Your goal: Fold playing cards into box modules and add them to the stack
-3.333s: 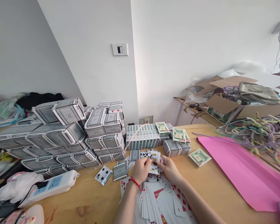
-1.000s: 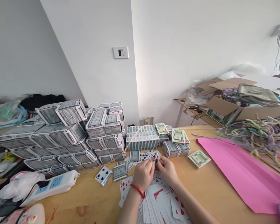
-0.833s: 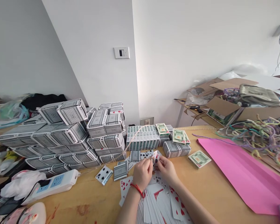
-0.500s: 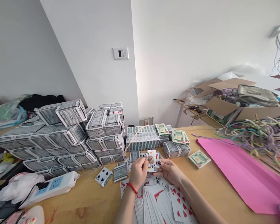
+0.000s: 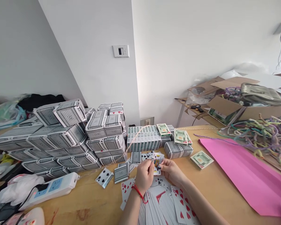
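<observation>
Between my two hands stand a few playing cards (image 5: 157,160), a king facing me in front. My left hand (image 5: 144,175), with a red string at the wrist, is closed on their left edge. My right hand (image 5: 171,171) pinches them from the right, its dark-nailed thumb over the front card. Below my hands a loose heap of playing cards (image 5: 154,204) spreads over the wooden table, an eight of hearts (image 5: 181,203) at its right side and a ten of diamonds (image 5: 127,187) at its left. More cards lie just beyond, some face down (image 5: 121,172).
Bundled card blocks (image 5: 70,112) are stacked high at left. Rows of boxed decks (image 5: 144,139) stand behind my hands, and a green card box (image 5: 201,159) lies right. A power strip (image 5: 53,186), pink paper (image 5: 243,178), tangled yarn (image 5: 262,137) and a cardboard box (image 5: 259,112) surround the area.
Both hands have shifted slightly right with the cards. The red number card that showed behind the king at the right is now covered, and my right thumb lies across the king.
</observation>
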Demonstrator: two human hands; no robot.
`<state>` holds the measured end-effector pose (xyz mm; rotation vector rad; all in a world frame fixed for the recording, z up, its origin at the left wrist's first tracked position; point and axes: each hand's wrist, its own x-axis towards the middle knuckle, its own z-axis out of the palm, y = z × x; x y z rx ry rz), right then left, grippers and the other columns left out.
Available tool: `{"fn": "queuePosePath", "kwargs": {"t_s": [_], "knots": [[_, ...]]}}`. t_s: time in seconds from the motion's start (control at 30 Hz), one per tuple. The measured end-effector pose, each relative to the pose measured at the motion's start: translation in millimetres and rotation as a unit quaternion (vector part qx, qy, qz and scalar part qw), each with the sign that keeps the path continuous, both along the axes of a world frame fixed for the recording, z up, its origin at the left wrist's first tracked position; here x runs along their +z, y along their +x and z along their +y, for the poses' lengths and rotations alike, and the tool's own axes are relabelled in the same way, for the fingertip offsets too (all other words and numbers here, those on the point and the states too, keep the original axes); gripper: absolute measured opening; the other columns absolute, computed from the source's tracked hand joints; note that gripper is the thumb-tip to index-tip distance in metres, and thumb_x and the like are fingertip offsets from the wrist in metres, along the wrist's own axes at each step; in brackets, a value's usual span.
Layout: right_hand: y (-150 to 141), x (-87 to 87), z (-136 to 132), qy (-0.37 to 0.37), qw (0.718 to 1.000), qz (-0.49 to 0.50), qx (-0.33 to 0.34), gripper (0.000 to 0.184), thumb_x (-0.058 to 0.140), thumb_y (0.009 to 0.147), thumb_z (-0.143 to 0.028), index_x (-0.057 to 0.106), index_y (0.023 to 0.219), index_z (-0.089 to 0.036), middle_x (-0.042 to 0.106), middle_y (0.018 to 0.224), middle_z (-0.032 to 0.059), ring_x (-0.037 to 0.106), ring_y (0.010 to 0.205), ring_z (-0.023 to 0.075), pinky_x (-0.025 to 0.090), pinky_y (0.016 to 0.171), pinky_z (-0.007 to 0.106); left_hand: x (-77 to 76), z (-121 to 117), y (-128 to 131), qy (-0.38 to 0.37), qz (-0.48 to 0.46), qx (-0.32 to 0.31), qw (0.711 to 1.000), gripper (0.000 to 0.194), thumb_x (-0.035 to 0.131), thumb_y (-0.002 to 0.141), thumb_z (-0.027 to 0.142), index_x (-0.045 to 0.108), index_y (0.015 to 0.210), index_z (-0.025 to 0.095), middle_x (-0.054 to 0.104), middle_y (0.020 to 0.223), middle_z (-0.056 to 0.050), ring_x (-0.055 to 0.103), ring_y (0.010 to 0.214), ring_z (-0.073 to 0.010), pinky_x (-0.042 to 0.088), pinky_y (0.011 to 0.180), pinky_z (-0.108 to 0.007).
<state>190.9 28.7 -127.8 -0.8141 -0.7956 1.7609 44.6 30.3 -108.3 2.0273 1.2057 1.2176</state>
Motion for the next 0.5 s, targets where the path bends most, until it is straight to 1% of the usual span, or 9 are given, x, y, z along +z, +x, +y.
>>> {"fn": "queuePosePath", "kwargs": {"t_s": [0.1,0.2,0.27,0.33,0.37,0.43,0.47,0.5], "knots": [[-4,-1.8,0,0.002,0.999,-0.035,-0.029,0.032,0.079,0.056,-0.031,0.05,0.059,-0.017,0.056,0.055,-0.0032,0.051,0.049,0.0107,0.041,0.054,0.025,0.5,0,-1,-0.016,-0.021,-0.002,1.0,0.031,0.037,0.084,0.019,0.027,0.055,0.021,0.034,0.052,0.004,0.034,0.049,-0.0112,0.024,0.051,-0.025],[-6,-4.0,0,0.009,0.995,-0.077,-0.055,0.034,0.077,0.056,-0.034,0.048,0.056,-0.017,0.052,0.051,-0.0052,0.045,0.045,0.0086,0.036,0.049,0.023,2.1,-1,-3,-0.034,-0.049,0.001,0.998,0.032,0.038,0.084,0.021,0.027,0.054,0.021,0.034,0.053,0.004,0.035,0.05,-0.0114,0.025,0.051,-0.025],[-8,-4.5,1,0.015,0.992,-0.107,-0.068,0.035,0.076,0.056,-0.036,0.047,0.056,-0.018,0.051,0.05,-0.0056,0.044,0.044,0.0086,0.035,0.048,0.023,4.4,-1,-3,-0.046,-0.073,0.004,0.996,0.032,0.038,0.083,0.022,0.029,0.053,0.02,0.038,0.057,0.002,0.038,0.053,-0.0118,0.028,0.052,-0.024],[-10,-4.3,1,0.021,0.987,-0.137,-0.078,0.034,0.075,0.056,-0.037,0.046,0.056,-0.018,0.05,0.049,-0.0057,0.043,0.043,0.009,0.033,0.046,0.023,6.7,-1,-2,-0.058,-0.093,0.008,0.994,0.029,0.039,0.083,0.024,0.035,0.055,0.02,0.045,0.063,0.0,0.043,0.057,-0.0125,0.033,0.054,-0.024],[-11,-4.1,1,0.025,0.985,-0.152,-0.083,0.033,0.073,0.057,-0.037,0.046,0.056,-0.018,0.049,0.048,-0.0059,0.042,0.042,0.0092,0.033,0.045,0.023,7.3,-1,-1,-0.068,-0.104,0.005,0.992,0.025,0.04,0.083,0.025,0.041,0.059,0.02,0.049,0.067,-0.001,0.047,0.059,-0.0132,0.036,0.055,-0.023],[-14,-4.2,1,0.033,0.978,-0.182,-0.093,0.029,0.07,0.057,-0.034,0.046,0.056,-0.019,0.048,0.047,-0.0061,0.042,0.042,0.0097,0.033,0.045,0.023,6.8,-2,3,-0.113,-0.141,-0.008,0.984,0.011,0.048,0.08,0.028,0.051,0.075,0.019,0.058,0.076,-0.003,0.054,0.068,-0.0157,0.041,0.06,-0.024],[-16,-4.6,0,0.037,0.975,-0.196,-0.098,0.027,0.069,0.057,-0.031,0.046,0.057,-0.019,0.048,0.047,-0.0061,0.042,0.043,0.01,0.033,0.045,0.023,5.6,-1,5,-0.144,-0.166,-0.01,0.975,0.013,0.054,0.077,0.029,0.054,0.085,0.018,0.061,0.081,-0.004,0.058,0.073,-0.0176,0.043,0.064,-0.025],[-17,-5.2,0,0.043,0.971,-0.209,-0.104,0.024,0.067,0.057,-0.029,0.045,0.057,-0.019,0.048,0.047,-0.0061,0.043,0.043,0.0104,0.034,0.046,0.023,4.0,-1,7,-0.176,-0.195,-0.004,0.965,0.023,0.06,0.073,0.029,0.055,0.092,0.018,0.064,0.086,-0.006,0.06,0.079,-0.0197,0.045,0.068,-0.027]]}}
